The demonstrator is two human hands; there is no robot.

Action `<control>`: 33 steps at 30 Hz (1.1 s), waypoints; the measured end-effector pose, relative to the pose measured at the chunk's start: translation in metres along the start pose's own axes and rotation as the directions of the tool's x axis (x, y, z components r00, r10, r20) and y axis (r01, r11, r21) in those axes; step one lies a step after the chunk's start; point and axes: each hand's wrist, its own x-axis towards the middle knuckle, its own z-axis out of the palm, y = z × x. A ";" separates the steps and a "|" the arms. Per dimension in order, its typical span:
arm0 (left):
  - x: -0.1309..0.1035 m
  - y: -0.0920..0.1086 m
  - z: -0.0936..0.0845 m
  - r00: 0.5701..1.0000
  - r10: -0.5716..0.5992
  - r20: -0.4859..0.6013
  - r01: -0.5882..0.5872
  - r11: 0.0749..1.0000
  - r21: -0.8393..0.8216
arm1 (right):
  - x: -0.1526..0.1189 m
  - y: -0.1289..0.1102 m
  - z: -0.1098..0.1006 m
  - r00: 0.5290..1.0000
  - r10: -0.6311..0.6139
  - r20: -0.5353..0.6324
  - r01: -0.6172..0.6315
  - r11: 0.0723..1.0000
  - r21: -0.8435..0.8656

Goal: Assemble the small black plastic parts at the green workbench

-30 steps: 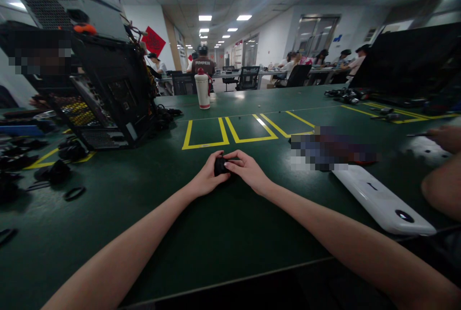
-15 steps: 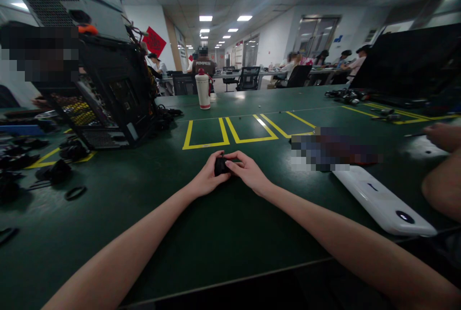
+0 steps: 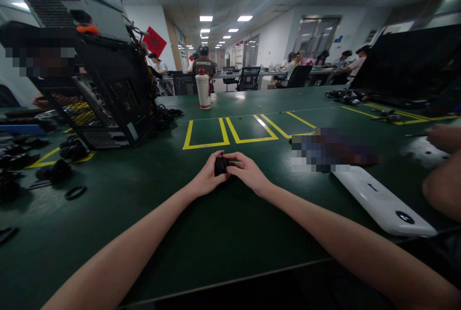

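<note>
A small, dark black object (image 3: pixel 221 166) with a rounded body is held just above or on the green table (image 3: pixel 223 233); its exact kind does not show. My left hand (image 3: pixel 206 176) wraps round its left side, thumb below and fingers behind. From the right, my right hand (image 3: pixel 248 170) pinches its edge with fingertips and thumb. Part of the object is hidden by the fingers. Both forearms rest low over the table's near side.
An open computer case (image 3: pixel 118 94) stands at left, near black cables (image 3: pixel 57 171) and a black ring (image 3: pixel 75 193). Yellow tape outlines (image 3: pixel 207 146) and a white cup (image 3: pixel 203 91) lie ahead. A white phone-shaped object (image 3: pixel 383 199) and another person's hand (image 3: pixel 444 137) are at right.
My right thumb and fingers have shifted slightly on the black object, and more of its front shows. My left hand stays put. The other person's hand at right has moved a little.
</note>
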 end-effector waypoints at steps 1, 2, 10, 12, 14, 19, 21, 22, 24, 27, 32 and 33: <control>0.000 0.000 0.000 1.000 0.000 0.005 0.000 1.000 -0.002 | 0.000 0.000 0.000 1.000 0.004 0.002 -0.004 1.000 0.005; 0.000 -0.001 0.001 1.000 0.005 0.006 -0.005 1.000 -0.001 | 0.001 0.001 0.001 1.000 0.004 0.002 -0.004 1.000 0.011; 0.003 -0.006 0.003 0.999 0.041 -0.022 -0.040 0.999 0.036 | 0.002 0.003 0.000 0.999 -0.037 0.007 0.037 0.999 0.039; 0.002 -0.005 0.003 0.999 0.042 -0.018 -0.041 0.999 0.031 | 0.002 0.003 0.000 1.000 -0.030 0.007 0.030 0.999 0.039; 0.002 -0.004 0.002 0.999 0.034 -0.013 -0.034 0.999 0.027 | 0.002 0.003 0.000 1.000 -0.029 -0.007 0.030 0.999 0.024; 0.001 -0.001 0.002 1.000 0.017 -0.014 -0.017 1.000 0.026 | 0.001 0.001 -0.001 1.000 0.014 0.004 -0.014 1.000 0.001; 0.001 -0.002 0.002 1.000 0.020 -0.015 -0.020 1.000 0.019 | 0.001 0.000 -0.002 1.000 0.016 0.016 -0.016 1.000 0.008; 0.001 -0.002 0.002 1.000 0.022 -0.016 -0.022 1.000 0.017 | 0.000 -0.001 -0.002 1.000 0.008 0.020 -0.008 1.000 0.011; 0.001 -0.003 0.001 1.000 0.026 -0.018 -0.026 1.000 0.017 | -0.001 -0.002 -0.002 1.000 -0.014 0.024 0.014 1.000 0.018; 0.001 -0.004 0.001 0.999 0.027 -0.016 -0.027 1.000 0.016 | -0.002 -0.002 -0.002 0.999 -0.031 0.021 0.031 0.999 0.029; 0.001 -0.004 0.001 0.999 0.036 -0.008 -0.036 0.999 0.019 | 0.002 -0.001 0.000 0.999 -0.031 -0.009 0.031 0.997 0.074; 0.001 -0.004 0.001 0.999 0.031 -0.010 -0.031 0.999 0.022 | 0.003 0.000 0.000 0.999 -0.032 -0.008 0.032 0.996 0.086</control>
